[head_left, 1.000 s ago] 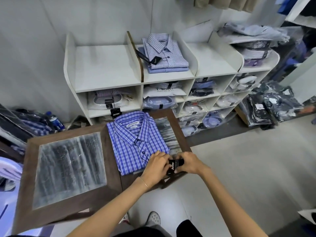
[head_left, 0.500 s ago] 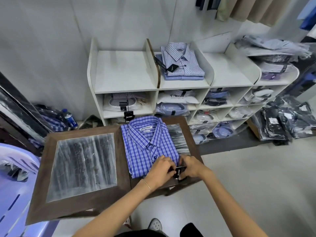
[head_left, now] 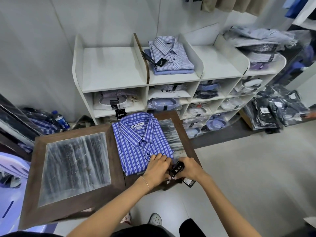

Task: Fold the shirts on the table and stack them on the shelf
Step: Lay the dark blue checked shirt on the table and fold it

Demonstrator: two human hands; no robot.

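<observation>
Both hands — left (head_left: 158,166), right (head_left: 189,169) — pinch the tag (head_left: 178,169) at the shirt (head_left: 142,142) hem; tugging could undo the fold.

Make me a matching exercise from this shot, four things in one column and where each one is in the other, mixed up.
Things:
1. blue checked shirt
2. pale checked shirt
3. water bottle
4. black tag

Places:
A. on the floor, left of the shelf
B. held in the right hand
C. folded on the table
D. on top of the shelf

Pairs: 1-C, 2-D, 3-A, 4-B
</observation>
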